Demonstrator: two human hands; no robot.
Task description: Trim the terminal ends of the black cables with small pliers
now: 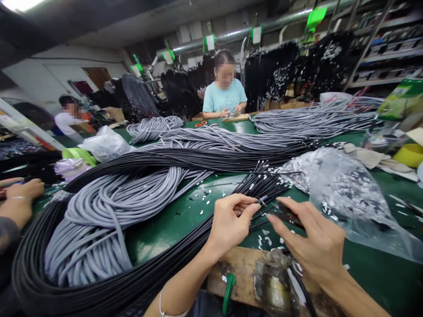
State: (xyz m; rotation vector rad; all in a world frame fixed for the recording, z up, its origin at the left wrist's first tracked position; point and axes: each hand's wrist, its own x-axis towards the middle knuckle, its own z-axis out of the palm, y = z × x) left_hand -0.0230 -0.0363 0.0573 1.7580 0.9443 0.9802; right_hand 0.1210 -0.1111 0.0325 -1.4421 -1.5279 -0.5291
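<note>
My left hand is closed, pinching the end of a black cable between thumb and fingers. Thin inner wires seem to show at that end. Just to its right, my right hand is wrapped around a dark hand tool, perhaps snips; its tip points at the cable end, and whether they touch I cannot tell. Behind my hands lies a fan of black cable ends with small white tags. A long bundle of black cables runs under my left wrist and loops round to the left.
Coils of grey cable lie inside the black loop. A clear plastic bag of small white and dark bits rests at right. A wooden board with a green clamp handle is at the front edge. Co-workers sit across and at left.
</note>
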